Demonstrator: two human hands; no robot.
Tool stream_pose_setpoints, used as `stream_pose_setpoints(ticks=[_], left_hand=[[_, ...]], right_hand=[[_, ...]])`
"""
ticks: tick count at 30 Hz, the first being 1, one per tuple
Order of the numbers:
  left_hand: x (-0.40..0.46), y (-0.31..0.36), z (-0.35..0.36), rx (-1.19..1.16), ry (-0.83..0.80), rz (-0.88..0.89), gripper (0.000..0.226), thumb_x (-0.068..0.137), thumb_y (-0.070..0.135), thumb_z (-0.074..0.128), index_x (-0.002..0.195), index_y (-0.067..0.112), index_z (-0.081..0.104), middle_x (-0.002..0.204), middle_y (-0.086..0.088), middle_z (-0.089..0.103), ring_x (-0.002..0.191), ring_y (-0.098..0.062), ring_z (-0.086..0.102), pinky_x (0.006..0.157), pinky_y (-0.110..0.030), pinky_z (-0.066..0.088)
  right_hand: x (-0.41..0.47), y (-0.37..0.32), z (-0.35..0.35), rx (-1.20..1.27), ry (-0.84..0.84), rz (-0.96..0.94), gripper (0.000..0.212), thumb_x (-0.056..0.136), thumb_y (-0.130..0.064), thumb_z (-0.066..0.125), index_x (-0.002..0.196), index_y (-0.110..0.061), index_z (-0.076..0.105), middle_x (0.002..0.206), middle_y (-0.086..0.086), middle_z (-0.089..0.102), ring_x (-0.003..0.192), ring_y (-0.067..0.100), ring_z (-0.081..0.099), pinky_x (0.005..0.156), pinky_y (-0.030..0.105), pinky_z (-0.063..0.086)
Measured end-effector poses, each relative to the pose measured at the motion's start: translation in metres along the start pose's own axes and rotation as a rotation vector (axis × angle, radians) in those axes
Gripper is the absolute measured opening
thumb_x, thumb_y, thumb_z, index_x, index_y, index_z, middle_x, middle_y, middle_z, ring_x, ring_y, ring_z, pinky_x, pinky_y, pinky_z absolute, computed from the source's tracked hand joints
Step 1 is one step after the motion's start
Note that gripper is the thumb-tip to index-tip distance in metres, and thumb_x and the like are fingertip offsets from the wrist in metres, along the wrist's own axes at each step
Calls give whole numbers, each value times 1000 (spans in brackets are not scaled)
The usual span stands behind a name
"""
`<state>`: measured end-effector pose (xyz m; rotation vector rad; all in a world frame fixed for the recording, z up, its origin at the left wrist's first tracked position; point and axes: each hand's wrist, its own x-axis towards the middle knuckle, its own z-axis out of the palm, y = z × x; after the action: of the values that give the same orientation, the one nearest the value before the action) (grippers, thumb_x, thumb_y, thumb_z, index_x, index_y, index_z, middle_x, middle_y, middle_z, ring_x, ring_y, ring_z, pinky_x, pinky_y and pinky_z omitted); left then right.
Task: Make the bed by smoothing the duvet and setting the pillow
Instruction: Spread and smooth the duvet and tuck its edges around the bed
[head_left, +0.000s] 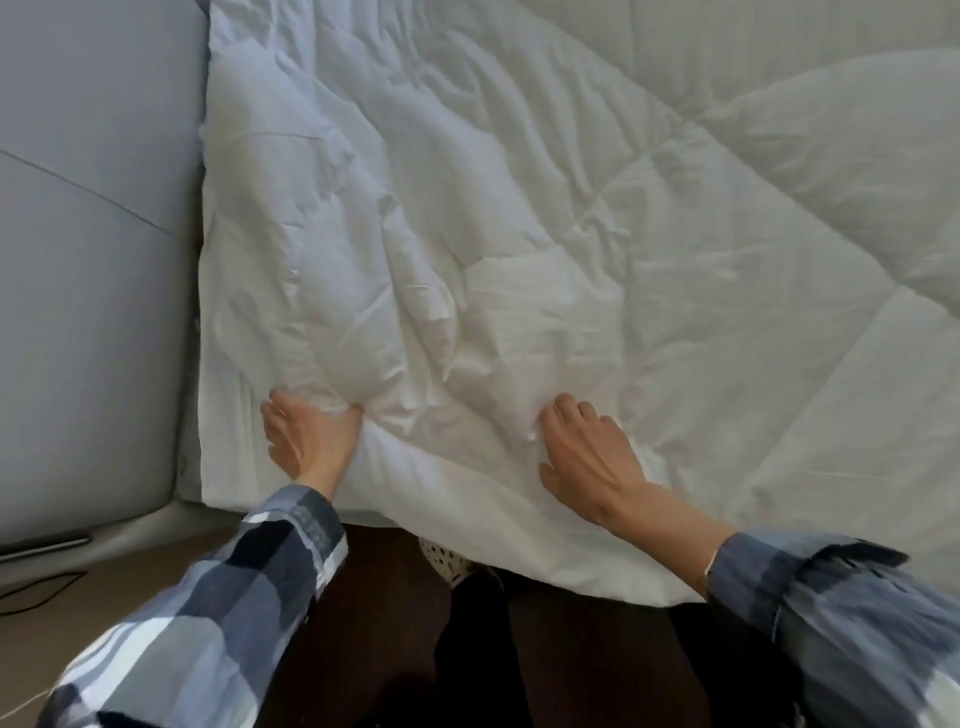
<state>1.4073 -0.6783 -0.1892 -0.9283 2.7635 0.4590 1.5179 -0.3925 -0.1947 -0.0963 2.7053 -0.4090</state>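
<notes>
- Grey upholstered headboard down the left side, beige floor with a dark cable at the lower left, dark wood floor below the bed's near edge.
- White pillow lying against the headboard along the bed's left edge, heavily creased, near end just short of the bed's near-left corner.
- Left hand on the pillow's near end, fingers curled down into the fabric and bunching a fold; thumb side hidden, so cannot tell whether pinched or only pressed.
- Plaid sleeve running down from that wrist toward the lower left.
- Right hand further right on the same near edge, palm down, fingers slightly spread, tips digging into the cloth where pillow meets duvet.
- White quilted duvet covering the bed from the pillow's right side to the far right, stitched in large squares, rumpled near the middle, near edge hanging over the bed's side.
- Judged soft, light and limp: bound to sag and fold where unsupported, cotton likely to slide little under a palm.
- Best taken at corners or seam edges, both hands well apart, then stroked flat outward; plumped pillow better gripped by its two short ends.
</notes>
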Motion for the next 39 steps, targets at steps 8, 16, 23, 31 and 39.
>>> stream_pose_setpoints(ticks=[8, 16, 23, 31, 39], left_hand=[[51, 24, 9, 138, -521, 840, 41, 96, 46, 42, 130, 25, 50, 127, -6, 62, 111, -31, 60, 92, -45, 50], [170, -17, -20, 182, -76, 904, 70, 85, 1, 58, 151, 11, 36, 156, -18, 38, 138, -35, 40, 113, -46, 34], [237, 7, -21, 275, -320, 531, 143, 62, 74, 78, 159, 15, -9, 167, -14, 12, 154, -33, 10, 121, -60, 2], [213, 7, -12, 535, -228, 823, 35, 103, 37, 42, 87, 11, 60, 102, -17, 72, 95, -38, 64, 83, -36, 39], [182, -88, -39, 673, -324, 616, 33, 102, 33, 38, 90, 16, 63, 97, -8, 72, 80, -28, 63, 70, -33, 40]], right_hand=[[95, -144, 21, 201, 47, 71, 68, 77, -63, 59, 119, -11, 49, 111, 8, 55, 99, 29, 55, 82, 41, 45], [122, -223, 66, -59, -214, 359, 94, 64, -46, 75, 135, 1, 38, 135, 29, 42, 122, 45, 44, 96, 52, 43], [135, -226, 62, -73, -114, 290, 21, 68, -1, 69, 87, -9, 64, 88, 17, 64, 76, 33, 61, 59, 34, 40], [146, -196, 44, 206, -102, 247, 23, 87, -15, 48, 100, -10, 66, 106, 11, 60, 92, 36, 60, 67, 34, 41], [137, -193, 46, 221, -251, 213, 21, 87, -18, 47, 92, -15, 67, 100, 9, 68, 89, 33, 65, 69, 32, 45]])
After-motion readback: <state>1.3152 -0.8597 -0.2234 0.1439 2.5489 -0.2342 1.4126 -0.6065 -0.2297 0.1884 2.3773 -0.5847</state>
